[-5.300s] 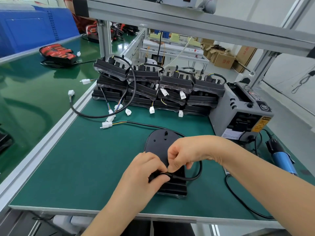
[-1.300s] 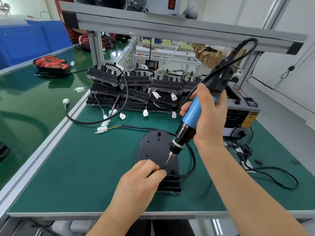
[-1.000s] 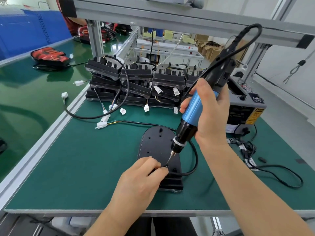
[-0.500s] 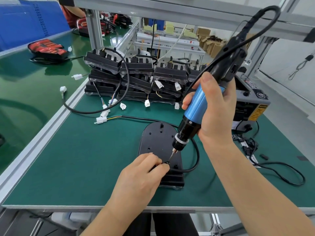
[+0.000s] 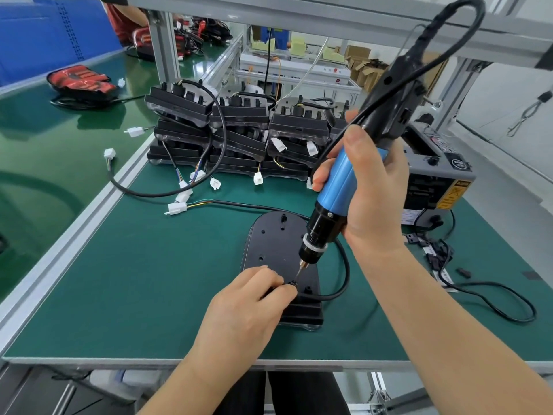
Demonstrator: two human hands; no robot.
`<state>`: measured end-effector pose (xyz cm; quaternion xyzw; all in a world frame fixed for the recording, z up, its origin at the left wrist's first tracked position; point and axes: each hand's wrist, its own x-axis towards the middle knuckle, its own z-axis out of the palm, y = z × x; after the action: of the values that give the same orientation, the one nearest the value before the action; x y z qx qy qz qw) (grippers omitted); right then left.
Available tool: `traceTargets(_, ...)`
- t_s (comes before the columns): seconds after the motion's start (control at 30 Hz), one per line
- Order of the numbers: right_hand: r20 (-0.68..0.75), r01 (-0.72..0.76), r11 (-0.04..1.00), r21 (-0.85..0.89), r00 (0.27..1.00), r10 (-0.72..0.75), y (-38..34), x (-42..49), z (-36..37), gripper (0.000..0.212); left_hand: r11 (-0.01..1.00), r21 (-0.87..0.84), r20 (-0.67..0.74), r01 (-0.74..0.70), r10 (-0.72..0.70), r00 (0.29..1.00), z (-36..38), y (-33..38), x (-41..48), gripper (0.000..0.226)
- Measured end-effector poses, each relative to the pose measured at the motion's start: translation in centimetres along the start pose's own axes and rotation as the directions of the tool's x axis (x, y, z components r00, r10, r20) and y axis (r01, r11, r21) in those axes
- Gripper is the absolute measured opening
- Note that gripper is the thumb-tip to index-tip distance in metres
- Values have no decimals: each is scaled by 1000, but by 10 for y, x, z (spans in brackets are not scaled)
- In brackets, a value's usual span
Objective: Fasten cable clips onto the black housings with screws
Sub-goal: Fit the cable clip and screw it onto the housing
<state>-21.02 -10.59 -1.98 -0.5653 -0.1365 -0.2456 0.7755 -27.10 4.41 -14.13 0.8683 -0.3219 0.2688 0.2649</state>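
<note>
On the green mat (image 5: 149,280) near the front edge of the bench lies a black housing (image 5: 269,244), flat, with a black cable (image 5: 344,274) looping round its right side. The left hand (image 5: 248,307) rests on the housing's near half. Its fingertips pinch a small black piece against it, which seems to be the cable clip (image 5: 291,284), though the fingers hide most of it. The right hand (image 5: 371,193) is wrapped tightly round the blue grip of an electric screwdriver (image 5: 338,187), tilted, with its bit tip down at the clip just beside the left fingertips.

Cardboard boxes (image 5: 363,65) stand open far back in the room; their contents cannot be made out. A blue crate (image 5: 45,34) sits at the far left.

Stacked housings (image 5: 239,136) line the back of the mat in a row, trailing wires with white plugs (image 5: 176,208). A grey machine (image 5: 434,175) stands at the right, behind the right hand. An aluminium frame (image 5: 299,13) spans overhead, and a glossy green surface (image 5: 59,151) runs alongside on the left with a red and black unit (image 5: 80,80) on it.

The machine carries a yellow warning label (image 5: 452,197); its writing is too small to read.
</note>
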Motion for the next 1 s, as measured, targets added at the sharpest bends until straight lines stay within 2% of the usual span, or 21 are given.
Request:
traceTargets(0.1,24,-12,1000,-12,1000,12,1,2,3,32,1000,-4,-3,1,-1,1000,0,0,0,22)
traceTargets(0.27,25,-15,999,-47,1000,17,1,3,4,16,1000,4,-14,-5,5,1000,-1,1,0,17)
traceTargets(0.5,19,-21,998,-66,1000,23,-1,2,6,20,1000,2,-16,-11,11,1000,-2,2,2,15)
traceTargets(0.73,64,-10,998,-59,998,14,-3,-1,9,16,999,-37,-43,-24,23,999,0,-1,3,23)
traceTargets(0.83,85,-24,999,-47,996,28,-3,-2,10,19,998,-48,-39,-26,24,999,0,-1,3,18)
traceTargets(1.0,109,-24,999,-49,994,29,-4,-1,11,24,999,-53,-31,-11,9,999,0,-1,2,22)
